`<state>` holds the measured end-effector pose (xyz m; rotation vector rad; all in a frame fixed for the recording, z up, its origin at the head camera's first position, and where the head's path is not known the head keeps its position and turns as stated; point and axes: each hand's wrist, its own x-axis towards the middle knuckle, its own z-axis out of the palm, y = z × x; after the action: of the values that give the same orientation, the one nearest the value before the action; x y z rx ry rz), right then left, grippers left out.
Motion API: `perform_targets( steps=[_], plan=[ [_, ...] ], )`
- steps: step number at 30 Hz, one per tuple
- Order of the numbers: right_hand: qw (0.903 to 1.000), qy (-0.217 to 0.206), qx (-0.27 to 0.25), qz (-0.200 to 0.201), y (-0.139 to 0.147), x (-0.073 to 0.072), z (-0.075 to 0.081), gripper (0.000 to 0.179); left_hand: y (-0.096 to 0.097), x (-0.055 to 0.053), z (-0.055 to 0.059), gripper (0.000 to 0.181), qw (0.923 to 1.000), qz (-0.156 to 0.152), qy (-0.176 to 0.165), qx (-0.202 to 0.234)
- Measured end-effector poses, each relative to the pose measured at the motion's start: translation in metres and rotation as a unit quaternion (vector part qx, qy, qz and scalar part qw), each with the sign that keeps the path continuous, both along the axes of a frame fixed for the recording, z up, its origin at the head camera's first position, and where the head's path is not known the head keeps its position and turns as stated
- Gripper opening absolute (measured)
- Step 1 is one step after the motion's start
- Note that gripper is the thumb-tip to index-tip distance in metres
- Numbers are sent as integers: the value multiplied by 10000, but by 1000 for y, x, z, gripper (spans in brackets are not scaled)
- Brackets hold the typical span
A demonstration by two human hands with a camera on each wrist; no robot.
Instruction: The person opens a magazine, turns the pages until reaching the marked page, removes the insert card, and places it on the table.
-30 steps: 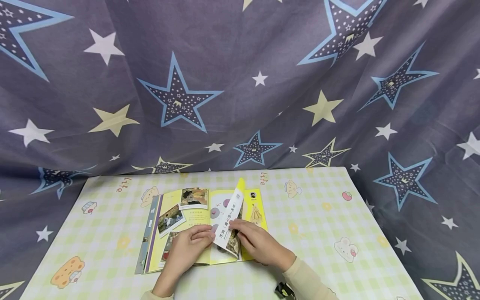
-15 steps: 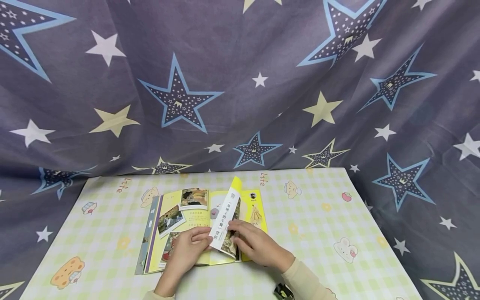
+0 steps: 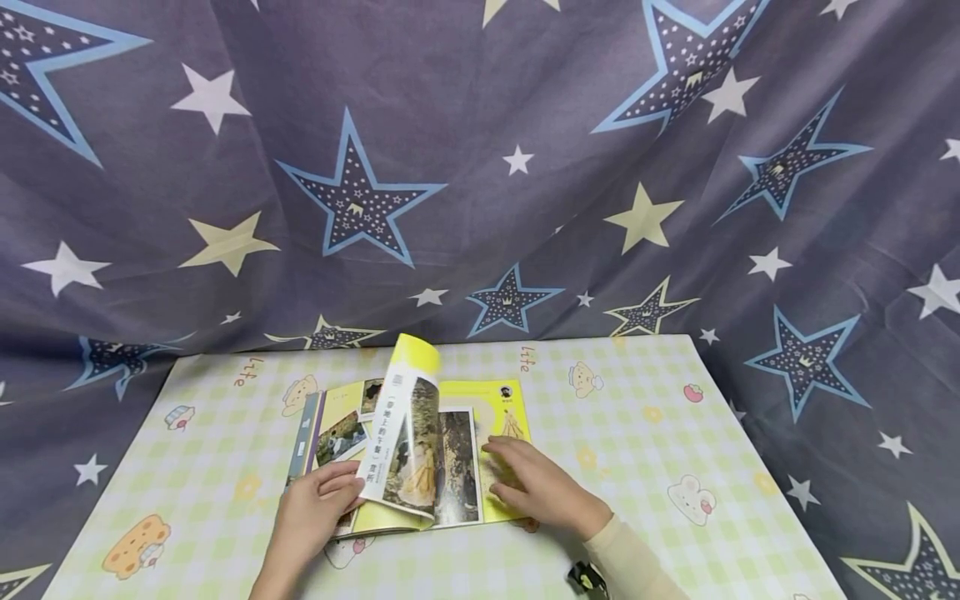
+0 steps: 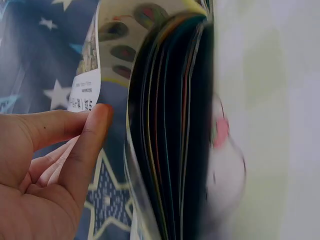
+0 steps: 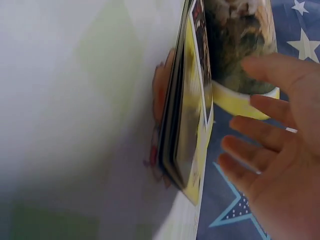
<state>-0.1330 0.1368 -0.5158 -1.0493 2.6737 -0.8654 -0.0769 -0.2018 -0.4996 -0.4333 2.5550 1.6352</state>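
Observation:
An open picture book (image 3: 495, 396) lies on the table, with photos and paintings on yellow pages. One page (image 3: 412, 425), with a white strip of printed characters and a yellow top, stands raised and curves toward the left. My left hand (image 3: 318, 508) pinches that page's edge between thumb and forefinger; the left wrist view shows the thumb (image 4: 95, 130) on the paper. Over the book's right side, my right hand (image 3: 543, 487) hovers with fingers spread and holds nothing. In the right wrist view its relaxed fingers (image 5: 255, 132) stand apart from the pages.
The table (image 3: 637, 517) has a green-checked cloth with cartoon prints. A dark curtain (image 3: 480, 167) with stars hangs behind it and along the sides. A small black object (image 3: 585, 577) sits by the right sleeve (image 3: 633, 562).
My left hand has moved left, carrying the page over from the right side. My right hand has let go of the page and drawn slightly to the right. Another painting now shows beneath.

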Motion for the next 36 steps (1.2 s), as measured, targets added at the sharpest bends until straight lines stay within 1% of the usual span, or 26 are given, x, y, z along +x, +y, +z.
perform_targets(
  steps=[3,4,8,10,13,16,18,23,26,30,33,36],
  plan=[
    [9997,-82,231,72,7,-1,-1,62,-14,7,0,35,9982,88,-102,-587],
    [9994,-88,313,112,9,-1,-2,63,-19,9,0,36,9976,128,-127,-662],
    [9981,-157,516,285,15,1,-5,70,-35,15,-3,39,9970,350,-265,-642],
    [9975,-191,588,338,17,1,-6,75,-41,18,-5,40,9959,461,-336,-702],
    [9964,-201,728,397,18,2,-8,81,-49,21,-8,41,9951,606,-458,-636],
    [9954,-163,851,417,18,1,-9,82,-54,22,-11,43,9944,693,-571,-554],
    [9951,-144,893,411,18,2,-9,80,-57,22,-14,43,9935,739,-657,-565],
    [9945,-130,943,428,18,2,-7,76,-60,22,-18,42,9906,809,-783,-772],
    [9944,-151,933,472,19,2,-5,71,-61,23,-19,42,9905,828,-804,-741],
    [9947,-291,858,490,21,2,-2,62,-63,24,-19,43,9908,781,-818,-738],
    [9944,-446,808,515,23,1,0,54,-64,24,-19,44,9901,706,-847,-867],
    [9939,-522,738,624,25,0,2,42,-65,24,-18,45,9890,638,-851,-1029]
  ],
)
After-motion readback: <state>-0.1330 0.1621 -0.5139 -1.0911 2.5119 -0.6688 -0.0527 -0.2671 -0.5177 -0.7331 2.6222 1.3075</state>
